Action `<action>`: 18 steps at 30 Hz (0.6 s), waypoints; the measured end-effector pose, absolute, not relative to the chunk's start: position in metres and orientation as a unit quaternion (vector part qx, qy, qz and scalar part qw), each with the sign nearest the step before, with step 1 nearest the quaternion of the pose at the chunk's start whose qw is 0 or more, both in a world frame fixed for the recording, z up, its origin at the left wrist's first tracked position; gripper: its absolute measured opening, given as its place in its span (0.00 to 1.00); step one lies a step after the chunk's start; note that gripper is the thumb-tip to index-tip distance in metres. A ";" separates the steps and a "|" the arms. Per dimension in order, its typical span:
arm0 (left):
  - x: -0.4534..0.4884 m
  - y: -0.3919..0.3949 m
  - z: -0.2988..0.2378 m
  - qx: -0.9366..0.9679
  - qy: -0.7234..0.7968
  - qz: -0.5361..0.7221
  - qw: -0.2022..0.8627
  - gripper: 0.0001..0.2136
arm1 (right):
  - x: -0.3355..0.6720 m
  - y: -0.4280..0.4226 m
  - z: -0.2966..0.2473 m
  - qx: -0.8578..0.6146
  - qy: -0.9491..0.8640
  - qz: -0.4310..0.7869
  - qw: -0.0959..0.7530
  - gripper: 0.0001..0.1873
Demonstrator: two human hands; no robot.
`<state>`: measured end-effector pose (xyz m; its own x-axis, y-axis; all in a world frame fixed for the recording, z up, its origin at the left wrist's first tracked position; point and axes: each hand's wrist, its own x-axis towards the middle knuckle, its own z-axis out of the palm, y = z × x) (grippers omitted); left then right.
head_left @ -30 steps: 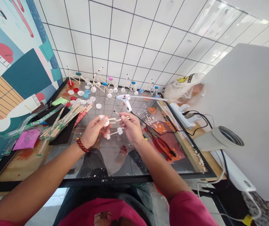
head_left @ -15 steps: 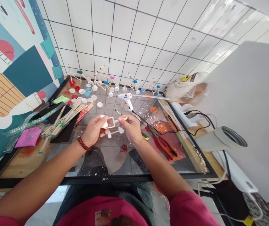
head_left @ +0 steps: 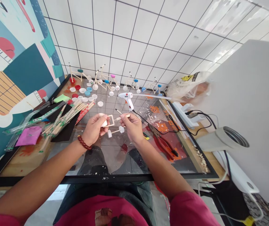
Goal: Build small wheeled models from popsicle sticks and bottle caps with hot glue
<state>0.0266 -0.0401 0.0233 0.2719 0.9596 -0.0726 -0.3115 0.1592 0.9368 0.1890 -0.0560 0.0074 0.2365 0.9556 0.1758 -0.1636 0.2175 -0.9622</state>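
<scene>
Fingers (head_left: 99, 121) of the left hand (head_left: 93, 129) pinch the white-capped end of a small stick frame (head_left: 111, 120), and the right hand (head_left: 133, 127) clamps its opposite tip. It spans crosswise between both grips, above the tabletop (head_left: 115, 157).

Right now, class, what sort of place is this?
Probably a craft workbench: a white hot-glue gun lies on the glass-topped table, and small stick-and-bottle-cap bicycle models line the white tiled wall.

White tiled wall (head_left: 134, 37) with dark grout; colourful mural (head_left: 14, 69) at left; glass-topped table (head_left: 115, 160).
</scene>
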 end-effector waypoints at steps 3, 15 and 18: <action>0.026 -0.041 0.022 0.455 0.364 0.467 0.665 0.13 | 0.189 -0.057 0.007 -0.454 -0.456 0.425 0.636 0.12; 0.027 -0.040 0.018 0.477 0.370 0.472 0.643 0.13 | 0.187 -0.063 0.011 -0.465 -0.486 0.412 0.615 0.13; 0.026 -0.041 0.019 0.478 0.370 0.471 0.643 0.13 | 0.187 -0.063 0.009 -0.454 -0.484 0.425 0.615 0.12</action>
